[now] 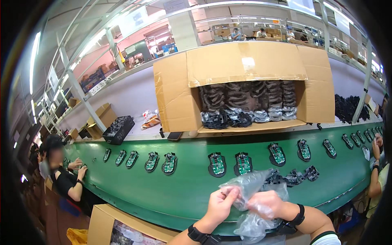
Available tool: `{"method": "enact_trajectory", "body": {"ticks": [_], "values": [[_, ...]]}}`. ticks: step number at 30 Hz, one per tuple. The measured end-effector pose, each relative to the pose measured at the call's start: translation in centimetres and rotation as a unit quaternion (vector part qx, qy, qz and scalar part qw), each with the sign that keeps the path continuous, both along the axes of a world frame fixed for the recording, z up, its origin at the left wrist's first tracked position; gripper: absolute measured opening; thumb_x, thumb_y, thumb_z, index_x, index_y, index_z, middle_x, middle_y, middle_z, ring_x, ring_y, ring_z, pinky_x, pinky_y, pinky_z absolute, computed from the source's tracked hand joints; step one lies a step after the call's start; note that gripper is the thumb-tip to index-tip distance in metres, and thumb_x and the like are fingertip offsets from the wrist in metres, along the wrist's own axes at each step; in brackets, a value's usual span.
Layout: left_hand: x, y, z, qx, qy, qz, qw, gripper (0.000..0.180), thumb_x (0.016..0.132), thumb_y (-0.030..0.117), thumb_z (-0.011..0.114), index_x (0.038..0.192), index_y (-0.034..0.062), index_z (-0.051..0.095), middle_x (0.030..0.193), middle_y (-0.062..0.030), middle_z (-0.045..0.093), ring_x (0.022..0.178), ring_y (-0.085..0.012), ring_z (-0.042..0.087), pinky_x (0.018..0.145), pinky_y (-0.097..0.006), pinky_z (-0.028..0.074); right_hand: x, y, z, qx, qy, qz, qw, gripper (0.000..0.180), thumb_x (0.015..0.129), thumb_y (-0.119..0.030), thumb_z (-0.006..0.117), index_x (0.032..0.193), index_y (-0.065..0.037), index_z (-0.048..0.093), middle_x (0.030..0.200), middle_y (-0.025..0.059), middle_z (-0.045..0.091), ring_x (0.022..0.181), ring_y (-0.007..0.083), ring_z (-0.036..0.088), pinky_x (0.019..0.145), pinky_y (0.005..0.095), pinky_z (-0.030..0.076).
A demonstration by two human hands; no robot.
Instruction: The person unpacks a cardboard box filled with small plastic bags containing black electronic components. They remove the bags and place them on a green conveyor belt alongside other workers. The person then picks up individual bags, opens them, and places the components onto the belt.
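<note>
Left forearm (pixel 179 239) in from near edge, reaching far and right; left hand (pixel 220 205) with thumb and forefinger pinched together. Right forearm (pixel 313 220) in from near right, angled left; right hand (pixel 266 203) loosely fisted, slightly blurred. Hands close, apart.

Your widest free room is the stretch of green work surface (pixel 143 192) left of your left hand (pixel 219 207), on the near side of the row of circuit boards (pixel 217 164); the left co-worker's hands (pixel 77 165) bound its far end. A gap in that row, ahead and slightly left of your left hand, gives you a lane toward the large open carton (pixel 245 61). In front of your right hand (pixel 267 203), the crumpled plastic bag (pixel 250 183) and loose black parts (pixel 295 178) obstruct you. Past those parts, the surface opens again toward the right co-worker's arm (pixel 374 175).
</note>
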State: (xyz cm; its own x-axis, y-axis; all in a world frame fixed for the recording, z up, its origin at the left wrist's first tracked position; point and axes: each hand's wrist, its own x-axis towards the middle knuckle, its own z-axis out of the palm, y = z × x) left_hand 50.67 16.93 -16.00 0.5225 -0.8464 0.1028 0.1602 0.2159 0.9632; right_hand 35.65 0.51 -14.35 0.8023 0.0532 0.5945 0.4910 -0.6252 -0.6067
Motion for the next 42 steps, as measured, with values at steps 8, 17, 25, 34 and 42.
{"method": "enact_trajectory", "body": {"ticks": [8, 17, 25, 34, 42], "values": [[1.5, 0.2, 1.2, -0.113, 0.172, 0.212, 0.955, 0.015, 0.098, 0.005, 0.058, 0.113, 0.0017, 0.059, 0.099, -0.0081, 0.067, 0.085, -0.0148, 0.065, 0.077, -0.029, 0.055, -0.3, 0.1, 2.5, 0.291, 0.129, -0.199, 0.927, 0.018, 0.099, -0.012, 0.061, 0.1, 0.002, 0.073, 0.083, 0.006, 0.07, 0.071, 0.0109, 0.064, 0.064, 0.0264, 0.052], [-0.2, 0.7, 1.7, -0.125, -0.372, 0.246, 0.886, 0.014, 0.082, -0.002, 0.072, 0.095, 0.0016, 0.068, 0.094, -0.0101, 0.067, 0.082, -0.0217, 0.063, 0.075, -0.031, 0.052, 2.7, 4.0, 3.4, 0.006, 0.098, -0.081, 0.992, 0.033, 0.085, -0.003, 0.066, 0.118, -0.004, 0.064, 0.107, 0.0213, 0.069, 0.094, 0.0412, 0.069, 0.079, 0.0442, 0.057], [-0.5, 1.4, 2.1, -0.223, -0.5, 0.121, 0.828, 0.026, 0.074, 0.004, 0.078, 0.094, 0.0061, 0.061, 0.093, -0.009, 0.065, 0.085, -0.03, 0.063, 0.079, -0.039, 0.051, 5.4, 2.7, 1.2, 0.534, 0.184, -0.001, 0.825, 0.063, 0.079, 0.006, 0.053, 0.141, -0.001, 0.045, 0.106, 0.0032, 0.062, 0.094, 0.0114, 0.061, 0.083, 0.0275, 0.052], [0.5, 1.2, 1.5, -0.132, -0.515, 0.184, 0.827, 0.033, 0.06, 0.005, 0.078, 0.078, 0.0091, 0.051, 0.069, -0.0055, 0.052, 0.068, -0.029, 0.054, 0.071, -0.041, 0.044, 6.9, 5.9, 0.5, 0.721, 0.06, 0.015, 0.69, 0.042, 0.094, 0.002, 0.048, 0.135, -0.002, 0.053, 0.114, 0.0092, 0.065, 0.102, 0.0184, 0.065, 0.088, 0.031, 0.054], [1.6, 2.1, 3.7, -0.186, -0.465, 0.113, 0.858, 0.04, 0.066, 0.012, 0.081, 0.096, 0.0057, 0.054, 0.087, -0.0096, 0.059, 0.08, -0.0303, 0.058, 0.082, -0.043, 0.046, 8.2, 5.5, 0.7, 0.682, -0.042, 0.189, 0.705, 0.042, 0.093, -0.005, 0.042, 0.133, -0.003, 0.055, 0.114, 0.0082, 0.065, 0.099, 0.019, 0.066, 0.085, 0.0326, 0.054]]}}
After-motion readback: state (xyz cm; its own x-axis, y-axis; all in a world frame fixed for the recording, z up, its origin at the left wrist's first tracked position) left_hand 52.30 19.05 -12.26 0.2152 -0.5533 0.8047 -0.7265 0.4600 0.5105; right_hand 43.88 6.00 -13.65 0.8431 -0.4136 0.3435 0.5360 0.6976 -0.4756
